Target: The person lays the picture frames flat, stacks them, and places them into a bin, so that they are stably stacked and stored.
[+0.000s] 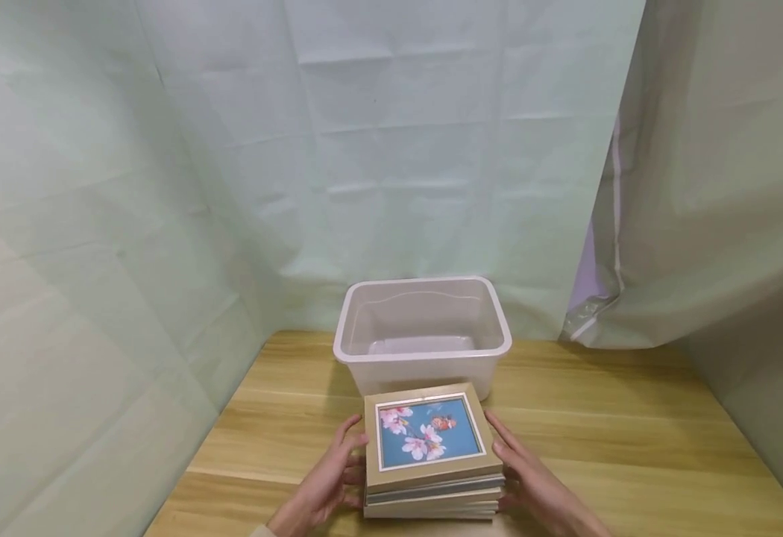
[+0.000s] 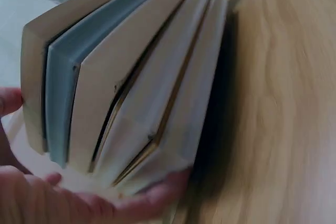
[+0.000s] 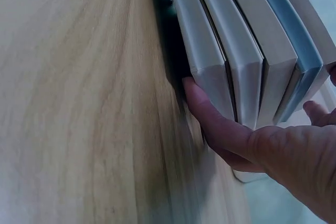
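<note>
A stack of several picture frames [image 1: 434, 498] is held between both hands. The top frame [image 1: 488, 455] has a tan border and a blue picture of pink blossoms and an orange bird. My left hand [image 1: 327, 477] grips the stack's left side, its fingers spread down the edges; in the left wrist view a digit reaches the lowest frame. My right hand [image 1: 532, 473] holds the right side the same way. From the right wrist view, a fingertip sits at the bottom frame, beside a dark shadow under the stack. Pale, tan and blue-grey edges show.
Just behind the stack stands a white plastic bin [image 1: 425, 356], with its bare floor visible. Both are at the wood-grain table [image 1: 633, 440]. Pale green cloth sheets [image 1: 398, 149] hang behind and to the left, and a curtain [image 1: 714, 224] hangs on the right.
</note>
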Demonstrator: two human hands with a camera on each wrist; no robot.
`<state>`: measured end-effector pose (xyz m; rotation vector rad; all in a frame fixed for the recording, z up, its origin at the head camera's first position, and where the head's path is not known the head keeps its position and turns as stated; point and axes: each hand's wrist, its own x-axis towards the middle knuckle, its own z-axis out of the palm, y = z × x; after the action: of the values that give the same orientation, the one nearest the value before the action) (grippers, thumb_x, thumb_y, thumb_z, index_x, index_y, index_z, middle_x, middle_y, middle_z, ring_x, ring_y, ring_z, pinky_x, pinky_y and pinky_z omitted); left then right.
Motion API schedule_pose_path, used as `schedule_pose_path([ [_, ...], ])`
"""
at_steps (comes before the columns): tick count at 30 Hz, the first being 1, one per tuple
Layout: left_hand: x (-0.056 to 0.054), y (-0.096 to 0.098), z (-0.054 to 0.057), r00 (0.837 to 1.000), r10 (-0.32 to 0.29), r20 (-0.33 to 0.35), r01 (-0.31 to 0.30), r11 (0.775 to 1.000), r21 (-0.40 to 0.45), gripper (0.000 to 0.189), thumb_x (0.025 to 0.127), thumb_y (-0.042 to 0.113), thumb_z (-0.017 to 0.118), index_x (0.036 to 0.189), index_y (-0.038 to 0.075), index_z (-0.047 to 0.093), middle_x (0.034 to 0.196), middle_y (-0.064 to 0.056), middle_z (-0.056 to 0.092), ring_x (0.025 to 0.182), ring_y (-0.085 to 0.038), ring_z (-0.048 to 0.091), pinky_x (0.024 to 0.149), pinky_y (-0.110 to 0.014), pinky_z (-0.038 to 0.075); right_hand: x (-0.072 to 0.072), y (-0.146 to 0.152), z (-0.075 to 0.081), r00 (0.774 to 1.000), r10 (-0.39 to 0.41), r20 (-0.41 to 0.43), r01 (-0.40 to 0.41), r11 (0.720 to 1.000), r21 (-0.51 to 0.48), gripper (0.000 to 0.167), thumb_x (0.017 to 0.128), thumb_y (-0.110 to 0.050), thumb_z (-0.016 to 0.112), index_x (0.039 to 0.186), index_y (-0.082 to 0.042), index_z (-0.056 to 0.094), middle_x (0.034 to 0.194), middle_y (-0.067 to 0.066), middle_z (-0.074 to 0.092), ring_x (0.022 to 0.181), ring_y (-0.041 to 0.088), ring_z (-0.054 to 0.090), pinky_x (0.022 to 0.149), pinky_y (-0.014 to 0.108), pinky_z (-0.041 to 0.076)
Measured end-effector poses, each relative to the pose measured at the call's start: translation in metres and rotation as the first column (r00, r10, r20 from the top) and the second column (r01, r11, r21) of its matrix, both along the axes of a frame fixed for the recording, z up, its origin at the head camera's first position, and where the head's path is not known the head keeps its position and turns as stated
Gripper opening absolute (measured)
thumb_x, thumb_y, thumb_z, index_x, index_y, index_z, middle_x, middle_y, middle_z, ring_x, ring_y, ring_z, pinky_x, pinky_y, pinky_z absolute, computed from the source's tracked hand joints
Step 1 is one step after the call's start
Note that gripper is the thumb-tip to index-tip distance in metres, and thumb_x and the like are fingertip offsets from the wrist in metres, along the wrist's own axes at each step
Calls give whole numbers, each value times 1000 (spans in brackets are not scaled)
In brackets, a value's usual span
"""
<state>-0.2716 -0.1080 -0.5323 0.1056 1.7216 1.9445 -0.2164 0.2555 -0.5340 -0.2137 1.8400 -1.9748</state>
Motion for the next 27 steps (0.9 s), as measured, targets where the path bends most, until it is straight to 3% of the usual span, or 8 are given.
schedule_pose_path([
  [4,7,-2,2,997,-25,-68,26,999,21,85,114,41,49,175,28,-9,170,-47,4,128,-54,66,93,-65,64,3,-2,-1,1000,-17,5,17,1000,21,71,119,-49,29,176,-34,-10,177,38,-4,151,39,47,107,62,59],
  [8,10,-6,0,991,-75,-112,77,997,12,83,116,42,47,176,30,-9,172,-47,-2,138,-56,59,101,-67,60,5,-3,-1,999,-36,14,35,999,29,73,118,-50,31,176,-33,-9,177,40,1,146,37,52,104,56,61],
  [12,11,-9,-1,983,-113,-147,111,994,-25,83,116,41,47,176,30,-10,171,-49,-4,144,-66,48,105,-70,57,8,-4,-1,999,-45,9,45,998,34,72,118,-49,31,176,-31,-8,174,43,10,139,35,59,98,53,62],
  [17,16,-13,-1,978,-146,-147,141,989,-45,83,117,40,47,176,29,-11,169,-52,-2,147,-75,34,106,-77,53,14,-6,-1,999,-52,10,51,998,41,73,119,-47,31,176,-24,-9,173,44,9,137,37,61,96,62,63],
  [22,26,-19,4,972,-184,-146,180,983,-42,84,116,37,49,176,29,-10,168,-51,2,145,-69,43,105,-76,54,23,-6,5,998,-57,24,55,998,41,72,119,-43,31,176,-23,-9,174,42,-1,135,37,57,94,69,62],
  [27,36,-22,17,965,-197,-170,195,980,-33,86,115,37,52,176,28,-9,168,-52,2,145,-62,47,103,-71,58,34,-8,20,996,-81,30,78,994,70,72,119,-41,34,176,-22,-6,176,38,-4,139,43,53,93,71,62],
])
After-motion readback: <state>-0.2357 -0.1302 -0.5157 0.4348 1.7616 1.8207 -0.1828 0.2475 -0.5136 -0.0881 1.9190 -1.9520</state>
